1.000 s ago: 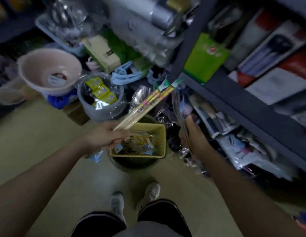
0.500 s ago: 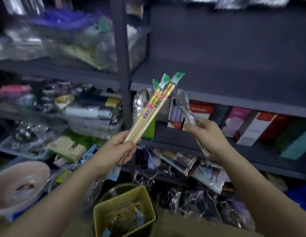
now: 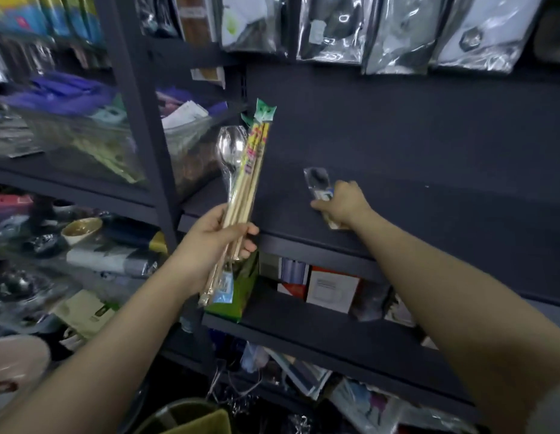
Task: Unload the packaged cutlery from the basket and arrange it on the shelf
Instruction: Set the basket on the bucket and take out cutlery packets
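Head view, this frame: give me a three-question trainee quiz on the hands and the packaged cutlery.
1. True or false: the right hand lays a clear packet on the dark shelf.
2. The left hand grips what? A) chopsticks and a spoon B) a bowl C) nothing
3. Fill in: the chopsticks point ___.

Key: 1 true; 2 A, with the packaged spoon behind; 3 upward.

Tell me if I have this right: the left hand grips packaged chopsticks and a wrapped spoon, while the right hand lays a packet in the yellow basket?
Not quite. In the head view the right hand lays its packet on the dark shelf, not in the yellow basket far below. The left hand does grip the chopsticks and spoon.
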The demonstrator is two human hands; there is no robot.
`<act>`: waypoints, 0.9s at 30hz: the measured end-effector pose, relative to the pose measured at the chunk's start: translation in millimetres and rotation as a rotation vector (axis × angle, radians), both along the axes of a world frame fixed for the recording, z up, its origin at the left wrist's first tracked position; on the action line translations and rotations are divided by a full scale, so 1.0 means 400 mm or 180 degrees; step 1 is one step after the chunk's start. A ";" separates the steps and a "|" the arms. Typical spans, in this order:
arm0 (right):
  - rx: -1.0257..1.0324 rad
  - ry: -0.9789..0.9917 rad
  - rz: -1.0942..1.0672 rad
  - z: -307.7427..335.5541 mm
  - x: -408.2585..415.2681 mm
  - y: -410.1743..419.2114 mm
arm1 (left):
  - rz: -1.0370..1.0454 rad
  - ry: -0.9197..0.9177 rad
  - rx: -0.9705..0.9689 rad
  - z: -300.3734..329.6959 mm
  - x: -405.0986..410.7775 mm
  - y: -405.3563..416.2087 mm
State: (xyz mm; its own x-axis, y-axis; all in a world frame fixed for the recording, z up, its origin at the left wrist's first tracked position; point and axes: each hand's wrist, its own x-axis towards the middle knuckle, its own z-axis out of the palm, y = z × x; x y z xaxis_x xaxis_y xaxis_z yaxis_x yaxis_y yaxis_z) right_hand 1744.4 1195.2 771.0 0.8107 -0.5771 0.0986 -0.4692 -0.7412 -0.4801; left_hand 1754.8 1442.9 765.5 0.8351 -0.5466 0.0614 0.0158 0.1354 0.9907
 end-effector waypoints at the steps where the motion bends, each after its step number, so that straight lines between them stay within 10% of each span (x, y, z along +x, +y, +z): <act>1: -0.0045 -0.0155 0.0043 -0.004 -0.017 -0.009 | -0.0025 0.0004 0.0015 0.005 -0.007 -0.018; 10: 0.1711 -0.1447 0.0490 0.019 -0.465 0.083 | -0.0951 -0.1272 0.0727 0.010 -0.215 -0.263; 18: 0.1520 -0.1745 -0.0358 0.035 -0.811 -0.018 | -0.2558 -0.2089 0.0374 0.017 -0.560 -0.527; 27: 0.2105 -0.1883 -0.0670 0.052 -1.009 -0.306 | -0.3268 -0.1776 0.0641 0.036 -0.792 -0.757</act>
State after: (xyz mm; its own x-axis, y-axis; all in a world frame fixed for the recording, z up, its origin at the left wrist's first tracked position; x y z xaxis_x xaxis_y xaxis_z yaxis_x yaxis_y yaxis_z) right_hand 1340.9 1072.8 791.7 0.6047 -0.7941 0.0612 -0.1056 -0.1561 -0.9821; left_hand 1438.0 1140.2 779.9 -0.1152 -0.9868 0.1143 -0.4148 0.1523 0.8971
